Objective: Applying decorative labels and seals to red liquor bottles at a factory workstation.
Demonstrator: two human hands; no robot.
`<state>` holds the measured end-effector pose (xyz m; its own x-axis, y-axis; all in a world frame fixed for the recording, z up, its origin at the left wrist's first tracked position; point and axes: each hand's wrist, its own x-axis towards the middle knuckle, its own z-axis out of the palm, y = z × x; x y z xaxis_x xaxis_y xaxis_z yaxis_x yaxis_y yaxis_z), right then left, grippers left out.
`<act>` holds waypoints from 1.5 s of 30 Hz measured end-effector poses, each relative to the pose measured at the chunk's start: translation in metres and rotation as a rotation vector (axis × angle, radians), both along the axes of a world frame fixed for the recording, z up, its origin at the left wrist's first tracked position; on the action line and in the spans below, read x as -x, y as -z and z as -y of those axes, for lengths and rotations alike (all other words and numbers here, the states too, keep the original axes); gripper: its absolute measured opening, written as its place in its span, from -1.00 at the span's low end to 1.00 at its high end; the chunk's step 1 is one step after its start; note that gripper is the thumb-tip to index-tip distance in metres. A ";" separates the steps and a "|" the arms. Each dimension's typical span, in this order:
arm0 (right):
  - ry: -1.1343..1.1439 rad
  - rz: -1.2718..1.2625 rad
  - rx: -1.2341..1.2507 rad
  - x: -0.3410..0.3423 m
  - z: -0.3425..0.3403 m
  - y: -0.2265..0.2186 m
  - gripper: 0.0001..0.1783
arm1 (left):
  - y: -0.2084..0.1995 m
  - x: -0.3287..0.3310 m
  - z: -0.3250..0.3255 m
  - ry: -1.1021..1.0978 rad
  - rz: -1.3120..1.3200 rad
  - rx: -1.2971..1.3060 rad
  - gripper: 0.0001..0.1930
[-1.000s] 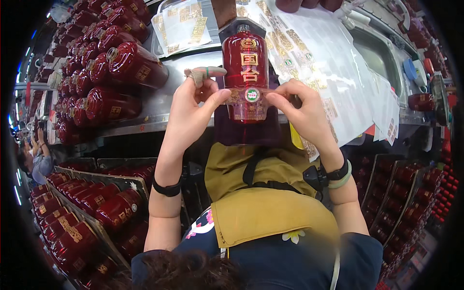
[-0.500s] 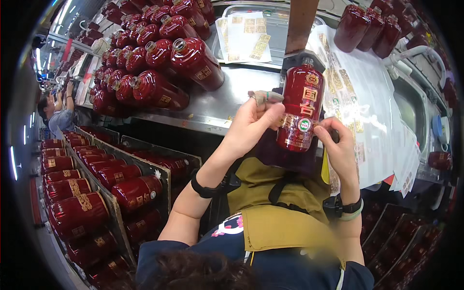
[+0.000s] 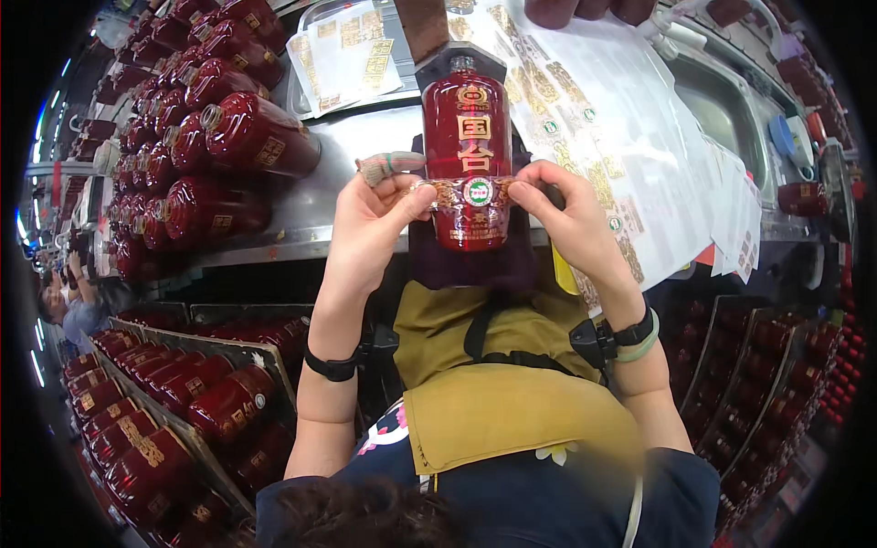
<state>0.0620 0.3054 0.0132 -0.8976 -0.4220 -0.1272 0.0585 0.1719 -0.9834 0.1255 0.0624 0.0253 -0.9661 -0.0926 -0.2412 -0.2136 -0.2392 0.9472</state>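
A dark red bottle (image 3: 467,146) rests neck-away over purple cloth (image 3: 466,271) at the counter's (image 3: 311,196) edge. The left hand (image 3: 367,219) and right hand (image 3: 577,208) pinch opposite ends of a gold-patterned clear strip (image 3: 449,194) across its lower front. Positioning seems underway; the next move probably calls for even pressing. Large gold characters run down the bottle; a green-and-white seal (image 3: 479,191) marks the strip's middle.

Strip (image 3: 452,193) ends pt hid by L hand (image 3: 363,224), R hand (image 3: 577,217), apron (image 3: 502,411) pt blurry, top-edge btls (image 3: 552,11) cut off
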 end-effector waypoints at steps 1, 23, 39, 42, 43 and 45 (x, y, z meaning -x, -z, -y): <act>-0.006 -0.022 0.008 0.000 0.000 0.001 -0.79 | 0.000 -0.001 -0.001 0.001 0.002 -0.001 -0.63; 0.019 -0.010 -0.039 -0.002 0.002 -0.007 -0.77 | -0.001 -0.002 -0.003 -0.023 -0.018 0.020 -0.63; 0.013 0.027 -0.028 -0.001 0.002 -0.007 -0.77 | 0.001 -0.002 -0.001 -0.014 -0.018 0.026 -0.63; 0.016 0.023 -0.035 -0.001 0.001 -0.005 -0.77 | 0.002 -0.001 -0.002 -0.018 -0.014 0.004 -0.63; 0.013 0.014 -0.041 0.000 0.001 -0.004 -0.77 | 0.001 -0.001 -0.002 -0.019 -0.013 0.004 -0.63; 0.015 0.018 -0.036 0.000 0.001 -0.005 -0.77 | 0.000 -0.001 -0.002 -0.021 -0.001 0.000 -0.63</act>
